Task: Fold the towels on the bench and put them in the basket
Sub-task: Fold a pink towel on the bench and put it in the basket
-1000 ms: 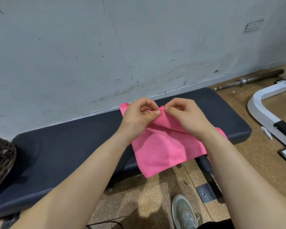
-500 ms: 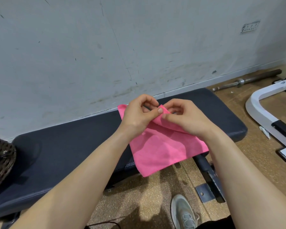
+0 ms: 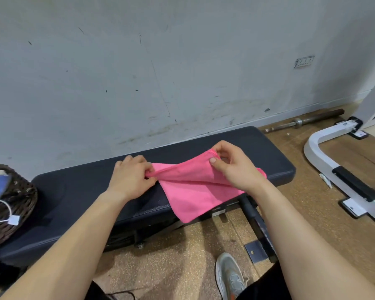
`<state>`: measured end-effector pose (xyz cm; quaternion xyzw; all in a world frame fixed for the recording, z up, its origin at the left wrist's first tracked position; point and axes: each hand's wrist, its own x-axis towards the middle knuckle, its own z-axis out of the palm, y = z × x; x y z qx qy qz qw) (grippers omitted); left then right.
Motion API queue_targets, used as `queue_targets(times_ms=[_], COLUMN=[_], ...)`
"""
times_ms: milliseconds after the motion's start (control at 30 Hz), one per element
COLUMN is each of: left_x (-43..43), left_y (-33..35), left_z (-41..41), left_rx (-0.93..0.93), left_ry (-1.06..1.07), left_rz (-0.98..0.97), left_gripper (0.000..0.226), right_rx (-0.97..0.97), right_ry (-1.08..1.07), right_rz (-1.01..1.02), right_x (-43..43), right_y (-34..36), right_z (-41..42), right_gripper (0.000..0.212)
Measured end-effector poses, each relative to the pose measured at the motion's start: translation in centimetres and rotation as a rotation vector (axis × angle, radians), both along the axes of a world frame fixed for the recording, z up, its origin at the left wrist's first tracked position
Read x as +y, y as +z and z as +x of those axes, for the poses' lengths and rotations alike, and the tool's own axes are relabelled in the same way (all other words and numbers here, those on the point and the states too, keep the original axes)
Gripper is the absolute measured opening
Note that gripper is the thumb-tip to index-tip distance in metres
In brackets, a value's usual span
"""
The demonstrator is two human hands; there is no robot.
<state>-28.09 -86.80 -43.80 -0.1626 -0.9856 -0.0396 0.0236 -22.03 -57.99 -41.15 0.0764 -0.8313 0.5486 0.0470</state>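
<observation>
Left hand (image 3: 130,176) and right hand (image 3: 234,167) each pinch the towel (image 3: 195,191), lying right on the surface (image 3: 85,191), near corner overhanging; a lopsided pull could drag it onto the floor (image 3: 182,267).

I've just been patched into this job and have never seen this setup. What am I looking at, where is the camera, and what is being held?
There is no machine here. These are a person's two bare arms, seen from one camera worn on the head, looking forward and down. The left hand and the right hand each pinch the pink towel. It lies partly folded on the dark padded bench, with its near corner hanging over the front edge. The right hand lifts one corner. The woven basket stands at the bench's left end. A shoe shows on the floor.
</observation>
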Motion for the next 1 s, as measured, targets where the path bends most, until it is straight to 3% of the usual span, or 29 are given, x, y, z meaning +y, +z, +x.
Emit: queue_targets(times_ms=[67, 133, 200, 233, 333, 467, 633, 767, 1000], left_x=[-2.2, -4.1, -5.8, -6.8, -9.7, -12.8, -14.3, -14.5, -14.3], left_y=[1.2, 2.7, 4.2, 4.9, 7.5, 10.5, 10.3, 7.3, 4.3], left_z=[1.5, 3.3, 5.4, 6.4, 8.8, 9.4, 6.5, 1.8, -4.7], left_rx=[-0.042, -0.151, -0.232, -0.244, -0.24, -0.21, -0.142, -0.005, -0.022], left_ry=[0.003, -0.007, -0.007, -0.007, 0.015, 0.062, 0.092, 0.285, 0.493], left_rz=[0.188, 0.397, 0.492, 0.511, 0.594, 0.733, 0.701, 0.648, 0.953], left_gripper=[0.011, 0.012, 0.02, 0.018, 0.006, 0.006, 0.021, 0.006, 0.007], right_rx=[0.005, 0.017, 0.03, 0.042, 0.0, -0.075, -0.121, -0.044, -0.158], right_ry=[-0.034, -0.063, -0.094, -0.098, -0.028, 0.011, -0.09, -0.166, -0.261], right_rz=[0.075, 0.34, 0.642, 0.698, 0.557, 0.316, 0.269, 0.393, 0.145], right_x=[-0.6, -1.1, -1.5, -1.7, -2.2, -3.4, -5.6, -7.3, -9.5], right_y=[0.6, 1.7, 3.0, 3.8, 6.4, 8.4, 7.4, 5.3, 2.9], right_z=[1.0, 2.0, 3.1, 3.5, 4.4, 4.0, 0.2, -4.3, -11.7], right_gripper=[0.007, 0.004, 0.005, 0.005, 0.006, 0.008, 0.005, 0.007, 0.02])
